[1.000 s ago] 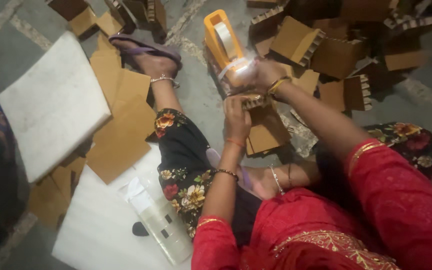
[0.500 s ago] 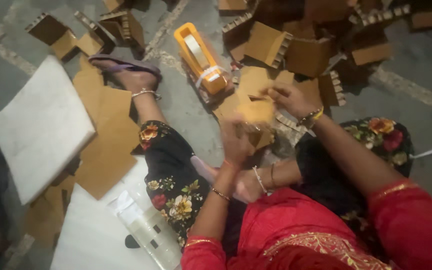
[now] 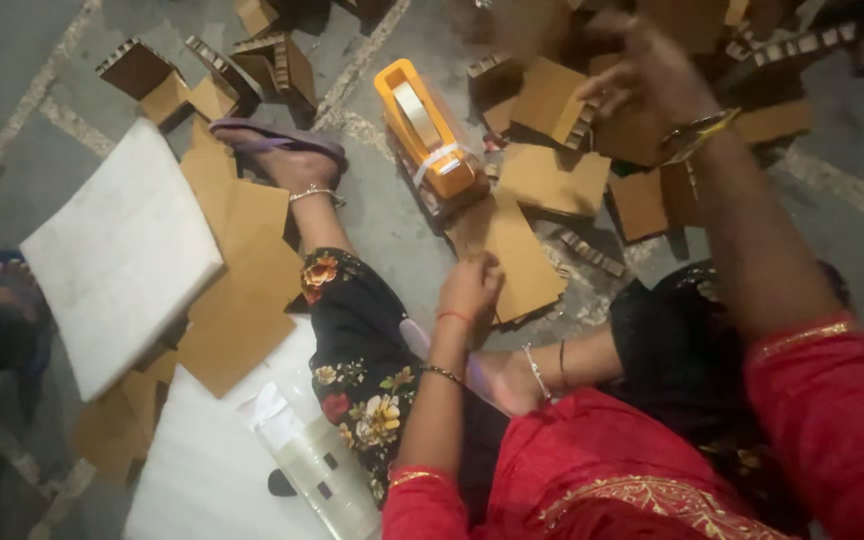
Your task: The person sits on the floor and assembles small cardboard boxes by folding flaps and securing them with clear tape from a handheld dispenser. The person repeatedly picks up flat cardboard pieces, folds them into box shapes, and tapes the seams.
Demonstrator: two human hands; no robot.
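Grey concrete floor (image 3: 12, 60), dim light

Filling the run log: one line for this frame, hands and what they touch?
left hand: fist on flat cardboard sheet | right hand: blurred, over cardboard pieces | orange tape dispenser: on floor, untouched

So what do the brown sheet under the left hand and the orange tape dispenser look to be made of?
The brown sheet under the left hand looks like corrugated cardboard: matte tan, with fluted edges showing on nearby offcuts. The orange tape dispenser appears to be moulded plastic, smooth and slightly glossy, holding a pale tape strip.
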